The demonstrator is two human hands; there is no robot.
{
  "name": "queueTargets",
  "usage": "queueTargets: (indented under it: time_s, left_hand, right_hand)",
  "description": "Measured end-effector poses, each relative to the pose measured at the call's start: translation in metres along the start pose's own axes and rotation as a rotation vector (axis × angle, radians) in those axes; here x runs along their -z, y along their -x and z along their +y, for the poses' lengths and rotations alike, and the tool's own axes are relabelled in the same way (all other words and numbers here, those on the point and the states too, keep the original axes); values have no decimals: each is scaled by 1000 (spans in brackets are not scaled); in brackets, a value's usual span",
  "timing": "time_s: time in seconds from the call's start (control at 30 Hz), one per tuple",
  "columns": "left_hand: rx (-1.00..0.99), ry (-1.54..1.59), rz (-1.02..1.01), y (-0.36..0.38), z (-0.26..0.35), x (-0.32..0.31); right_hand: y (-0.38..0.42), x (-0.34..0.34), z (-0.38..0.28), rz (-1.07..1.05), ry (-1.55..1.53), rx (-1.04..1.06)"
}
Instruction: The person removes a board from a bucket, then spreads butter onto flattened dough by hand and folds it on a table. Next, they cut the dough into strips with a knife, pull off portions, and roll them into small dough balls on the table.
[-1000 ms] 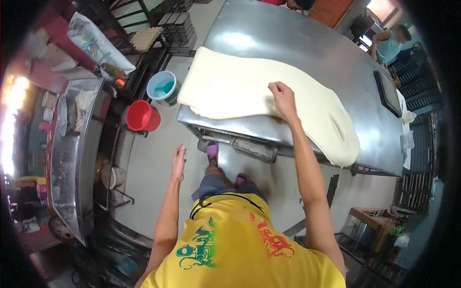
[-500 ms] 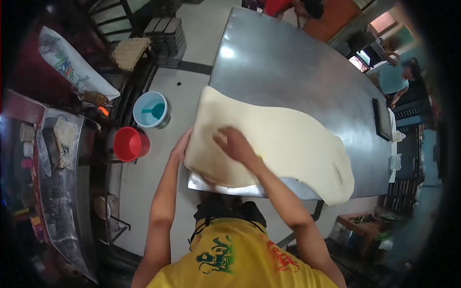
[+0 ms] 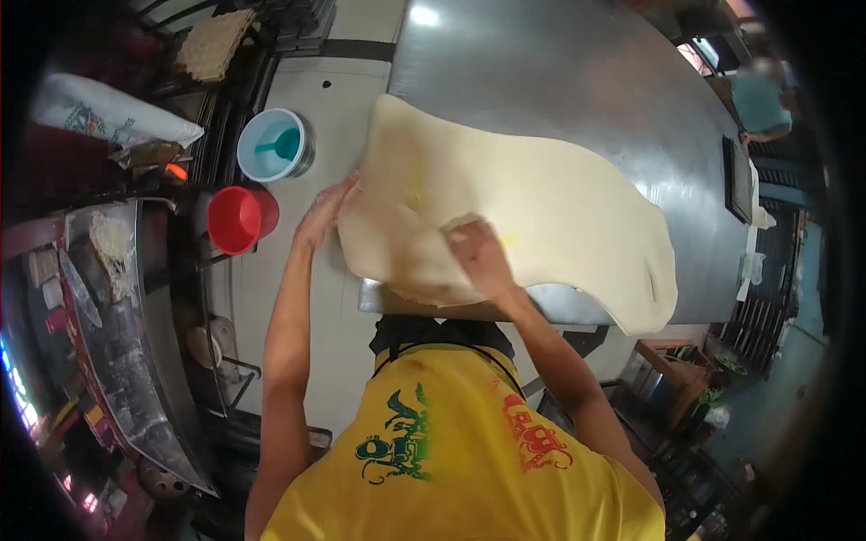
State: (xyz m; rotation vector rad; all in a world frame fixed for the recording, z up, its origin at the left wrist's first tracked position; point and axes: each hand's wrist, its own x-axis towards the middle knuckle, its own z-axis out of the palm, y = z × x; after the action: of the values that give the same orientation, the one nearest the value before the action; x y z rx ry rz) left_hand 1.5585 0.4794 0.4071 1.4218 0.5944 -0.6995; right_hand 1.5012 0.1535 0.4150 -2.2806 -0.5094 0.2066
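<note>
R hand point(image 3: 478, 257) grip: fingers curled onto near edge of dough sheet point(image 3: 523, 198), holding it. L hand point(image 3: 323, 212) flat, open, pressed against sheet's left edge. Dough lies on near end of steel bench point(image 3: 559, 72), right corner drooping over the edge. Red bucket point(image 3: 236, 219) & blue bucket point(image 3: 275, 144) on floor left of bench. Dark tray point(image 3: 738, 178) at bench far right.
</note>
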Motion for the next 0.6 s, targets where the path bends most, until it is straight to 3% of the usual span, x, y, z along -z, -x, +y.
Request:
queueTargets:
  time_s: [0.03, 0.13, 0.17, 0.23, 0.3, 0.33, 0.43, 0.57, 0.6]
  left_hand:
    - [-18, -19, 53, -14, 5, 1]
    - [-85, -34, 196, -70, 8, -15]
    - [-114, -19, 225, -87, 12, -29]
    - [-216, -36, 325, -98, 9, -48]
    - [-350, -102, 473, -88, 0, -63]
    - [-381, -64, 435, -58, 12, -81]
    - [-678, -509, 290, -3, 25, -132]
    - [-500, -262, 260, -24, 35, -150]
    - [-478, -446, 420, -48, 35, -130]
  right_hand:
    - [-3, 15, 12, 181, -39, -184]
    - [12, 64, 73, 481, 340, -320]
    - [28, 72, 100, 486, 244, -421]
    - [41, 65, 127, 530, 351, -208]
    - [41, 65, 116, 528, 306, -206]
    - [42, 66, 122, 523, 271, -214]
    - [46, 68, 132, 522, 229, -175]
    - [49, 76, 125, 503, 117, -193]
    - [50, 76, 127, 487, 112, -193]
